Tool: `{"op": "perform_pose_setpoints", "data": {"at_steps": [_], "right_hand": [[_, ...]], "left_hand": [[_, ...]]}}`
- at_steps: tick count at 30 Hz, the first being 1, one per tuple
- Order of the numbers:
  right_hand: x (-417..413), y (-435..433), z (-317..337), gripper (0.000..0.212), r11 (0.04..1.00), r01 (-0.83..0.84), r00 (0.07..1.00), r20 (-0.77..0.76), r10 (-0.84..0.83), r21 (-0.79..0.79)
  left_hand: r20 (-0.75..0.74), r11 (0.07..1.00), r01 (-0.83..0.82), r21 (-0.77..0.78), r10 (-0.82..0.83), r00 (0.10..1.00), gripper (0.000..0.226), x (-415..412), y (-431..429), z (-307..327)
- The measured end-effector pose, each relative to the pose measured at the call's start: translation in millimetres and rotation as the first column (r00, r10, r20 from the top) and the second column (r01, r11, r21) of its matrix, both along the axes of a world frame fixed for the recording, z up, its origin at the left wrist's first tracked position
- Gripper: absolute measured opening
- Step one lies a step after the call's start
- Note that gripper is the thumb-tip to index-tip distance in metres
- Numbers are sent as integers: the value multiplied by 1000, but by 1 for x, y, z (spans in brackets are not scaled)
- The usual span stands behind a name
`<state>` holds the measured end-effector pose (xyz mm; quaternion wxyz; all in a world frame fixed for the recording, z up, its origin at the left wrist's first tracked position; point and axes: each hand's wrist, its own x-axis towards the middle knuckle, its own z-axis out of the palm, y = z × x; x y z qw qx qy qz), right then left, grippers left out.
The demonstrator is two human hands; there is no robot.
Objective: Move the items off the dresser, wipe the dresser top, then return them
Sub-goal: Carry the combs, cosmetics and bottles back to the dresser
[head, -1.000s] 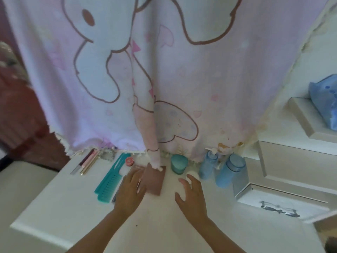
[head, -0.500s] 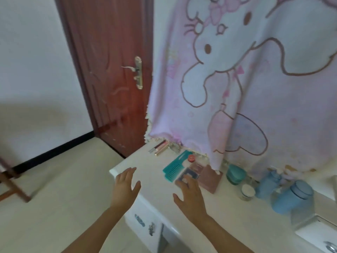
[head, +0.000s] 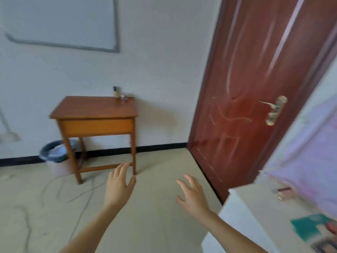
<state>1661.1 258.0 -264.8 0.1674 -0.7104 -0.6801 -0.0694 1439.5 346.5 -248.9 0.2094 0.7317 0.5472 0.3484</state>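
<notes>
- The left hand point(head: 119, 187) and right hand point(head: 194, 196) were held out over the floor point(head: 155, 216), just off the left corner of the white counter point(head: 255, 209). Neither hand touched it.
- The fingers point(head: 123, 168) of both hands were spread and relaxed, and nothing was held in either.
- Items remained on the white counter. A teal comb point(head: 310, 230) lay toward its near end, slim tubes point(head: 284, 191) lay toward its far end, and a dark compact point(head: 324, 247) was cut off at its nearest edge. All three were blurred.
- A pink cloth point(head: 310, 152) hung over the back of the white counter, with its hem just above the tubes.
- A wooden counter point(head: 94, 108) stood well apart from the white counter, across the floor, and carried a small bottle point(head: 116, 91). A door point(head: 255, 88) stood between the two.
- Judgement: clearing was only part done. The wooden counter looked the likely place to set things down.
- Judgement on handling:
  - The comb should be light, stiff plastic. It is best taken by its spine or handle, away from the teeth.
  - The tubes should be light, smooth and apt to roll. They are best pinched mid-length or gathered together.
  - The compact may be hinged and breakable. It should be gripped across both flat faces and kept level.
</notes>
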Motion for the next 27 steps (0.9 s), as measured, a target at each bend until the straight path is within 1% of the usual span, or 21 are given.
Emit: {"op": "perform_pose_setpoints", "data": {"at_steps": [1, 4, 6, 8, 10, 16, 20, 23, 25, 27], "right_hand": [[-18, 17, 3, 46, 999, -35, 999, 29, 36, -11], [-64, 61, 11, 45, 986, -159, 987, -38, 157, -42], [-84, 84, 14, 46, 974, -220, 974, -60, 217, -50], [-98, 107, 17, 48, 954, -281, 955, -125, 268, -100], [-101, 136, 16, 50, 939, -331, 937, -152, 314, -97], [-93, 246, 17, 53, 936, -349, 920, -206, 332, -50], [-81, 325, 24, 54, 934, -353, 915, -229, 332, -54], [-73, 382, 31, 54, 924, -379, 901, -244, 357, -48], [-70, 417, 32, 52, 920, -390, 894, -253, 371, -31], [-71, 444, 27, 51, 919, -389, 892, -272, 361, -57]], "left_hand": [[9, 999, -51, -5, 51, 999, 49, -22, 6, 0], [31, 986, -164, -32, 165, 986, 48, -73, 23, 0], [35, 977, -208, -33, 210, 977, 47, -94, 34, 0], [34, 969, -247, -24, 247, 968, 47, -107, 48, 1], [23, 964, -266, -1, 266, 964, 47, -113, 67, 3], [9, 947, -318, 45, 318, 948, 50, -119, 159, 14], [15, 938, -344, 32, 344, 939, 48, -106, 232, 23], [51, 927, -375, 34, 373, 927, 48, -93, 280, 27], [80, 918, -397, 2, 396, 915, 47, -90, 304, 21], [59, 909, -413, -54, 415, 908, 48, -91, 321, 7]]}}
